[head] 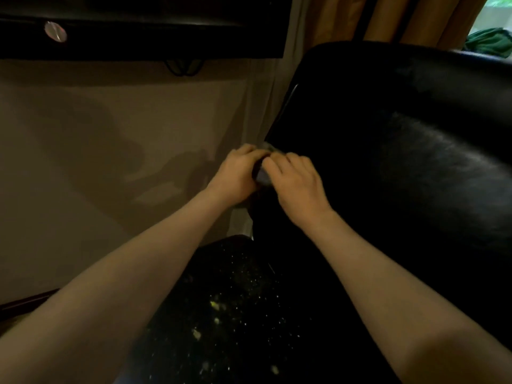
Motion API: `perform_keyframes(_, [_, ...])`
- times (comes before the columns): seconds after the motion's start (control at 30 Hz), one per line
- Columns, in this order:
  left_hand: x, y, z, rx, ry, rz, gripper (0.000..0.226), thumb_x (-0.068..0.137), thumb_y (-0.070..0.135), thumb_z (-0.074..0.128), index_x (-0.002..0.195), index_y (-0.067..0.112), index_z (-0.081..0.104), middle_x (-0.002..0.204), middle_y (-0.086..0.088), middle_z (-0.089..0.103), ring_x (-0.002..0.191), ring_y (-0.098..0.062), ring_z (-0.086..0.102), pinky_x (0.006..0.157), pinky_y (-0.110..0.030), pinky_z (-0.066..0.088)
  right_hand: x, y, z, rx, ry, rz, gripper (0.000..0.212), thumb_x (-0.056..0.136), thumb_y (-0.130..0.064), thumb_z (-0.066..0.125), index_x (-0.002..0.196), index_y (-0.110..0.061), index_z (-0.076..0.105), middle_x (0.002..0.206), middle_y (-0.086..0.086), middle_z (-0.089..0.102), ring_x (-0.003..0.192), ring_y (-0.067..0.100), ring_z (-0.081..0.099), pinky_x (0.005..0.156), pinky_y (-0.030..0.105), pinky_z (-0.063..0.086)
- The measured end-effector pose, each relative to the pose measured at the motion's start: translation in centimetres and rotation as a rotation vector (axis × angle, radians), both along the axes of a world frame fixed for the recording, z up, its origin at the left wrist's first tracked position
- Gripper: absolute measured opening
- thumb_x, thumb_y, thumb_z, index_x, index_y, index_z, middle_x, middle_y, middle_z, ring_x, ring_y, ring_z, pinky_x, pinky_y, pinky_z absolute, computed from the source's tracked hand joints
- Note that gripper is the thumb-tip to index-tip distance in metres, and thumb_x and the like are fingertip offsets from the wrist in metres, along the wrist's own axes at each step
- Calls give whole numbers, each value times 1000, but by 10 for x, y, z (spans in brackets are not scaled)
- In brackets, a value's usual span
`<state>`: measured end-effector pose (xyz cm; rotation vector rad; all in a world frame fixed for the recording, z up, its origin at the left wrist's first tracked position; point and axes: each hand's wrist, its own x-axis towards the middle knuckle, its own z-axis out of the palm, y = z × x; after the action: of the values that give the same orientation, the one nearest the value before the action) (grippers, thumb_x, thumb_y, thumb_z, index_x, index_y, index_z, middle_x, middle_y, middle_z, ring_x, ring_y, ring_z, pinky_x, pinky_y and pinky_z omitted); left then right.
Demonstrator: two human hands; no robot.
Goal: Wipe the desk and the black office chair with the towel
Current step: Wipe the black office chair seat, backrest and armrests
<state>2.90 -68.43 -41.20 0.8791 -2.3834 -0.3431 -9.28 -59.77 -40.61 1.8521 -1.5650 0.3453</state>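
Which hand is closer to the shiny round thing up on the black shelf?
Left. The left hand is below and right of the shiny round silver disc; the right hand sits further right still. Both grip a small grey towel against the black leather office chair.

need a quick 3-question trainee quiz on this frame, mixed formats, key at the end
1. True or false: the left hand and the right hand meet on the towel at the edge of the black chair.
2. What hangs behind the chair? A) tan curtain B) mirror C) ladder
3. Short answer: which hand is nearer the beige wall?

Key: 1 true; 2 A; 3 left.
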Motion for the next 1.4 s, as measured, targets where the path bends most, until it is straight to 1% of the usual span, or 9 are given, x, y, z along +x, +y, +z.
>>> perform_keyframes(0.17, [-23, 1, -52, 45, -159, -67, 57, 84, 15, 63, 137, 6, 45, 141, -18, 44, 133, -28, 40, 105, -34, 31, -16, 3, -50, 146, -45, -96, 33, 60, -1, 53, 91, -2, 64, 76, 15, 65, 73, 32, 64, 72, 33, 53])
perform_keyframes(0.27, [-14, 31, -91, 335, -520, -104, 45, 88, 18, 62, 128, 3, 51, 131, -14, 53, 121, -28, 50, 95, -29, 38, 6, 33, -74, 676, -133, -170, 47, 83, -1, 54, 129, -3, 44, 112, 21, 60, 105, 37, 58, 85, 38, 46])
perform_keyframes(0.37, [1, 63, -111, 560, -866, -203, 44, 86, 13, 65, 126, 4, 50, 129, -13, 53, 117, -28, 51, 93, -30, 42, 27, 69, -100, 1027, -205, -289, 50, 93, -5, 47, 138, -10, 27, 124, 17, 52, 112, 35, 53, 75, 37, 42])
perform_keyframes(0.6, [-12, 128, -97, 525, -681, -292, 33, 82, 9, 65, 114, 7, 58, 110, -14, 60, 99, -25, 58, 75, -27, 48, 11, 161, -91, 786, -386, -219, 46, 90, -1, 46, 132, -12, 32, 122, 13, 51, 112, 28, 48, 80, 34, 42])
perform_keyframes(0.77, [-16, 168, -84, 309, -614, -353, 56, 80, 12, 67, 132, 15, 46, 125, -8, 49, 112, -22, 50, 90, -30, 46, 14, 219, -74, 690, -398, -197, 44, 89, -4, 48, 130, -13, 35, 117, 11, 53, 108, 26, 48, 78, 31, 42])
perform_keyframes(0.97, [-22, 194, -80, 77, -313, -375, 43, 80, 21, 70, 115, 6, 48, 110, -9, 47, 96, -22, 50, 72, -21, 34, 1, 245, -84, 317, -224, -151, 69, 32, -4, 88, 93, -10, 56, 70, 7, 61, 59, 22, 58, 51, 26, 48])
perform_keyframes(1.1, [-18, 191, -89, -59, -251, -416, 38, 82, 21, 68, 112, 5, 52, 111, -9, 48, 96, -21, 49, 70, -17, 26, 0, 242, -99, 233, -111, -161, 85, 32, -10, 88, 102, -13, 42, 75, 6, 64, 64, 23, 59, 57, 28, 48])
perform_keyframes(1.33, [-21, 162, -67, -285, -61, -446, 36, 74, 15, 75, 103, 4, 57, 101, -10, 53, 86, -21, 52, 73, -23, 37, -7, 216, -87, -84, 50, -229, 67, 45, -9, 82, 99, -10, 42, 75, 7, 61, 66, 26, 56, 63, 31, 26])
perform_keyframes(1.4, [-24, 151, -62, -334, 14, -420, 40, 71, 13, 77, 104, 1, 57, 102, -14, 54, 88, -27, 56, 73, -31, 45, -9, 203, -81, -172, 25, -222, 72, 42, -5, 82, 106, -3, 50, 76, 11, 62, 66, 29, 59, 65, 32, 36])
